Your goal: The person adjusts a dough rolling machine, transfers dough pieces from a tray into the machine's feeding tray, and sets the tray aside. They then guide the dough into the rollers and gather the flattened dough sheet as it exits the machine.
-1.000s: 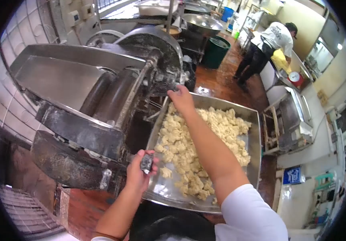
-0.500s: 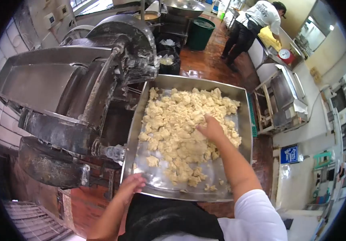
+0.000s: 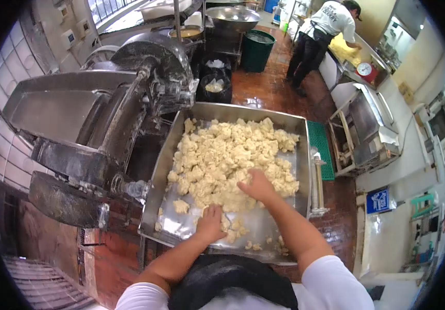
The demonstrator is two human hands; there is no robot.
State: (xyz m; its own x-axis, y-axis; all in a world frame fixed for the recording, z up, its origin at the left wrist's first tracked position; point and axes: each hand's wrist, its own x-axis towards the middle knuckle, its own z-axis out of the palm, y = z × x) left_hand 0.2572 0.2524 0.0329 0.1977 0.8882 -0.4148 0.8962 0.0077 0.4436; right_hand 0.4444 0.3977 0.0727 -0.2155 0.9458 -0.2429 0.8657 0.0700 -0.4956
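Observation:
A wide metal tray (image 3: 158, 170) lies before me, bearing a spread heap of pale, crumbly dough pieces (image 3: 222, 155). My left hand (image 3: 211, 225) is over the tray's near part, fingers extended against the lower edge of the dough. To its right, my right hand (image 3: 257, 186) touches the heap's near side with thumb and fingers apart. Neither hand has a piece enclosed in it. Some fingertips are partly lost among the dough.
At the left stands a roller machine (image 3: 78, 155) with a metal hopper, its knob beside the tray. A green bin (image 3: 257, 51) is behind. A co-worker (image 3: 318, 41) bends over a counter at the back right, near a red scale (image 3: 365, 71).
My left hand has left the machine's knob and come into the tray. My right hand has moved from the tray's far edge to the near side of the dough. The view has shifted.

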